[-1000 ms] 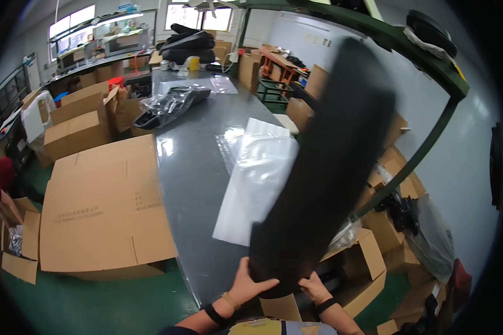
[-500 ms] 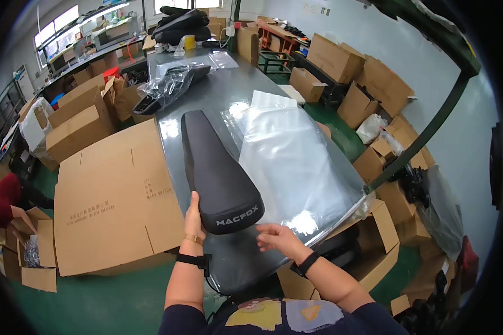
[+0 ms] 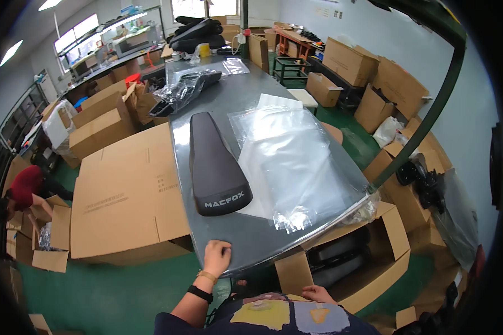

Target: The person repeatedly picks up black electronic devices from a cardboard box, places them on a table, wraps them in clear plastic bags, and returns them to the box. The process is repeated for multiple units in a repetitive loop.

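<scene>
While the black seat [image 3: 215, 164] lay on the grey table [image 3: 262, 240] beside the plastic bags [image 3: 296, 167], the left hand [image 3: 217, 257] was at the near edge, fingers curled inward; at the right hand [image 3: 318, 294], finger state could not be determined.

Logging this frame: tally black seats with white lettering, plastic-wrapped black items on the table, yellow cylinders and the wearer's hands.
Lettered black seat: 1
Plastic-wrapped black item: 1
Yellow cylinder: 1
Left hand and right hand: 2
Total: 5
</scene>
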Action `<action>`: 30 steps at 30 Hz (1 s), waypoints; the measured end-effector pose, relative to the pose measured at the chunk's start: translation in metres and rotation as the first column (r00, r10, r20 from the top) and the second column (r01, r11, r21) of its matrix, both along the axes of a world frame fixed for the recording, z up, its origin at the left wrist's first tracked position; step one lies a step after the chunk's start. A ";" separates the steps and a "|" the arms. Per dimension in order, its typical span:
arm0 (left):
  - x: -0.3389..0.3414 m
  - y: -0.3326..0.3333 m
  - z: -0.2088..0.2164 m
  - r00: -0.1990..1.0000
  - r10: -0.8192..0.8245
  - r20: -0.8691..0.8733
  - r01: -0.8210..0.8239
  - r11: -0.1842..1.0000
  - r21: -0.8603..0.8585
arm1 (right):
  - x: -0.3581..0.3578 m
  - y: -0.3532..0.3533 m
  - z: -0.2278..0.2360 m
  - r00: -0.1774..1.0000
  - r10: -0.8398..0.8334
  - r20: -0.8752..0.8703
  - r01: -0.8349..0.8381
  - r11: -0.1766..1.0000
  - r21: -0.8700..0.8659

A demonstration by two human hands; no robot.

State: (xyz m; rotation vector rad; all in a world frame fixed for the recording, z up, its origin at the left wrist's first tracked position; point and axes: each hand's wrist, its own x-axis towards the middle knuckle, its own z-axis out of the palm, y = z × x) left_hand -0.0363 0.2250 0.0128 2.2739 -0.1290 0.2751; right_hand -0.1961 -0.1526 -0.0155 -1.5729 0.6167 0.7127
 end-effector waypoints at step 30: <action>0.117 -0.001 0.100 0.818 0.426 0.387 -0.467 0.884 0.014 | -0.066 -0.117 -0.095 0.979 0.175 0.102 -0.167 0.983 -0.077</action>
